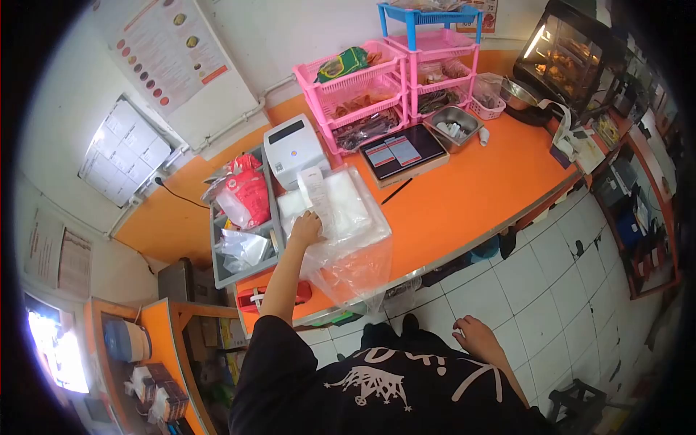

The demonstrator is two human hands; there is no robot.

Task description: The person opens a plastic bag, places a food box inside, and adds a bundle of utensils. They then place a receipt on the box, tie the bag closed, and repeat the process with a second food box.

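My left hand [307,228] reaches over the orange counter with its fingers curled on the edge of a white receipt [316,199]. The receipt hangs from the front of a white label printer [296,151] and lies over a stack of clear plastic bags [353,217]. Part of the grip is hidden by the back of the hand. Beside my body, over the tiled floor, my right hand [475,336] hangs with loosely bent fingers apart, holding nothing.
Left of the printer sits a grey divided tray [230,277] with red and silver packets. A tablet [404,151], a black pen [396,190] and a metal pan [453,123] lie to the right. Pink shelf baskets [355,94] and a lit food warmer [562,54] stand behind.
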